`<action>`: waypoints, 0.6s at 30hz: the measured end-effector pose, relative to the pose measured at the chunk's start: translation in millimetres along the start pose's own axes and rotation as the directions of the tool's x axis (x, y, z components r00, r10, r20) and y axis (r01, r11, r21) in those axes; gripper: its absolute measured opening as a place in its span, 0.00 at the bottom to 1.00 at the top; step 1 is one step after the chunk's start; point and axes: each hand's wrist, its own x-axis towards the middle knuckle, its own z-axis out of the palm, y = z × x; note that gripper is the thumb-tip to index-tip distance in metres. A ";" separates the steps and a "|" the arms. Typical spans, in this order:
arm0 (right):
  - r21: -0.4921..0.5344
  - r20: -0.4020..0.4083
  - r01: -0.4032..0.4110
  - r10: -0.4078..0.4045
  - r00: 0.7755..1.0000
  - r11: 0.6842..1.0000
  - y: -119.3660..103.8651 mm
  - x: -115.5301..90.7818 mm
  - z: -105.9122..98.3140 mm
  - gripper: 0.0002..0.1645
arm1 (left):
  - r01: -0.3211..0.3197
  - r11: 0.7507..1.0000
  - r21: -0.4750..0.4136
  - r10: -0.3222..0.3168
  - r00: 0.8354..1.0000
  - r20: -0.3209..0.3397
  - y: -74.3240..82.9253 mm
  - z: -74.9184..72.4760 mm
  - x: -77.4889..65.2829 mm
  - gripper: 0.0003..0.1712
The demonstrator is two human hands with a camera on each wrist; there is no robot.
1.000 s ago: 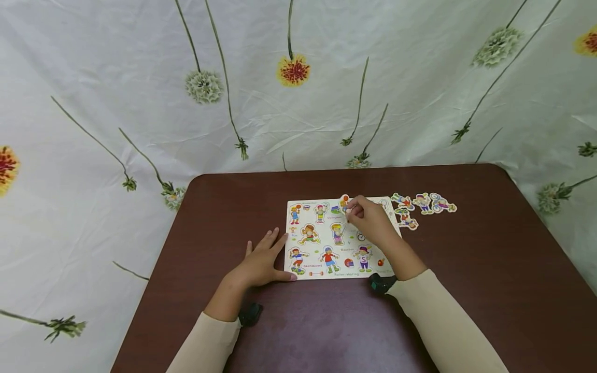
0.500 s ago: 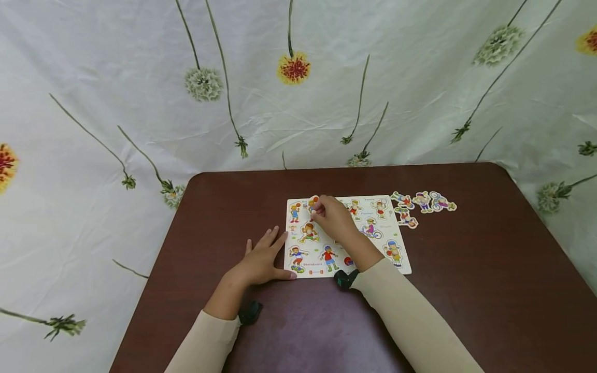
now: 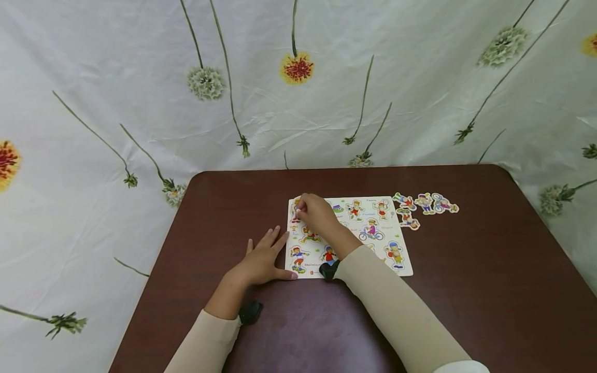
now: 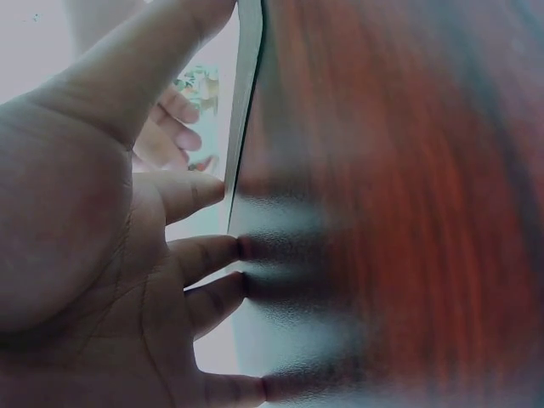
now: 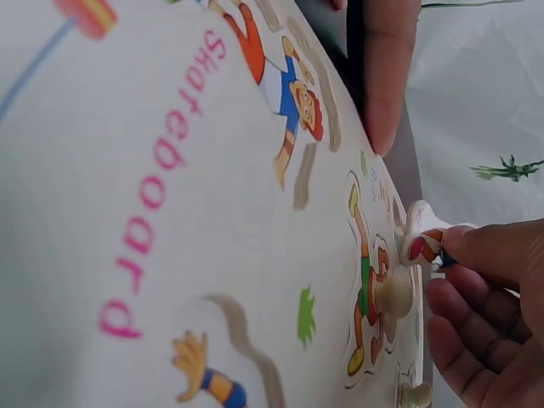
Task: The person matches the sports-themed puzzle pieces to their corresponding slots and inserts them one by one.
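Head view: puzzle board [image 3: 396, 235] flat on table [image 3: 466, 269]. Left hand [image 3: 259, 263] spread at its left edge, thumb on the near left corner. Right hand [image 3: 320, 216] over the far left part, fingers bent. Four loose pieces [image 3: 425, 203] right of the board's far end.

Left wrist view: left fingertips apart, on the table.

Right wrist view: right thumb and fingers pinch a picture piece [image 5: 422, 245]; board contact cannot be told. Runner piece [image 5: 365, 279] near it.
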 end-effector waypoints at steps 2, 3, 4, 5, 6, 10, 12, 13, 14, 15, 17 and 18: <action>-0.014 0.023 -0.009 0.010 1.000 1.000 -1.1 3.3 1.7 0.06 | 0.000 1.000 0.005 0.000 1.000 0.004 0.7 -0.1 0.1 0.61; -0.025 0.033 -0.007 0.008 0.999 1.000 -1.5 4.9 2.5 0.06 | 0.000 1.000 0.006 0.000 1.000 0.004 1.0 -0.3 0.0 0.61; -0.035 0.040 -0.003 0.004 0.999 0.999 -1.9 6.3 3.2 0.06 | -0.001 1.000 0.007 0.001 1.000 0.005 1.3 -0.5 -0.2 0.61; -0.049 0.047 0.003 0.000 0.999 0.999 -2.0 7.7 4.0 0.06 | -0.003 1.000 0.005 0.003 1.000 0.002 1.6 -0.6 -0.5 0.61; -0.059 0.053 0.008 -0.004 0.999 0.998 -2.0 8.9 4.5 0.06 | -0.004 1.000 0.004 0.004 1.000 0.001 1.9 -0.8 -0.8 0.61; -0.102 0.077 0.025 -0.018 0.997 0.994 -1.6 12.3 6.6 0.05 | -0.016 1.000 -0.007 0.016 1.000 -0.007 1.9 -1.0 -1.4 0.60; -0.112 0.093 0.024 -0.013 0.996 0.993 -1.7 13.0 7.2 0.05 | -0.024 1.000 -0.011 0.024 1.000 -0.008 2.4 -1.2 -1.6 0.60; -0.115 0.099 0.024 -0.012 0.995 0.993 -1.9 13.2 7.4 0.06 | -0.026 1.000 -0.013 0.026 1.000 -0.006 2.7 -1.3 -1.8 0.60; -0.114 0.105 0.022 -0.010 0.994 0.993 -2.1 13.1 7.6 0.06 | -0.027 1.000 -0.013 0.027 1.000 -0.006 2.7 -1.4 -1.8 0.60; -0.111 0.111 0.019 -0.007 0.994 0.994 -2.4 13.0 7.5 0.06 | -0.026 1.000 -0.014 0.026 1.000 -0.004 2.8 -1.5 -1.8 0.60; -0.107 0.113 0.013 -0.001 0.994 0.994 -2.9 12.9 7.9 0.07 | -0.024 1.000 -0.019 0.024 1.000 -0.004 3.0 -1.8 -2.2 0.60; -0.106 0.114 0.009 0.003 0.994 0.994 -3.2 12.8 8.1 0.07 | -0.021 1.000 -0.021 0.021 1.000 -0.003 2.9 -1.8 -2.3 0.60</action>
